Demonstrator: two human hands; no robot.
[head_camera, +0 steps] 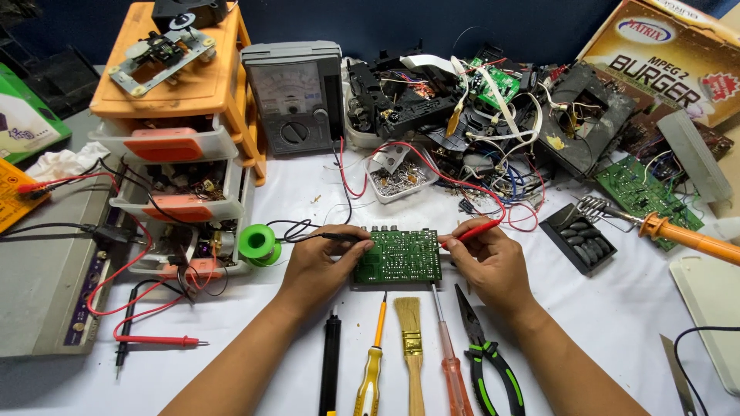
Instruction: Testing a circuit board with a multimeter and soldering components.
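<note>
Head view, looking down at a white-covered tabletop (617,308) crowded with electronics repair gear. Both hands work at a green circuit board (398,256) lying flat at the centre, just beyond a row of hand tools. The left hand (320,262) has its grip closed around a black probe (339,237), tip touching the board's left edge; the right hand (489,258) grips a red probe (470,231), tip at the board's right edge. Their black and red leads run back toward a grey analogue meter (295,96) standing upright behind. The step in hand appears to be testing points on the board; moving to another point would seem to call for small, steady lifts of one tip while the other stays put. Room is tight: near the wrists lie a black pen-like tool (330,362), a yellow screwdriver (371,370), a brush (411,347), a red screwdriver (451,362) and green-handled pliers (487,354). A green solder spool (257,243) sits just left of the board, an orange drawer cabinet (185,115) further left. Behind lies a heap of dismantled parts (462,100); an orange-handled soldering iron (678,235) rests well to the right. Open cloth remains at front right.
</note>
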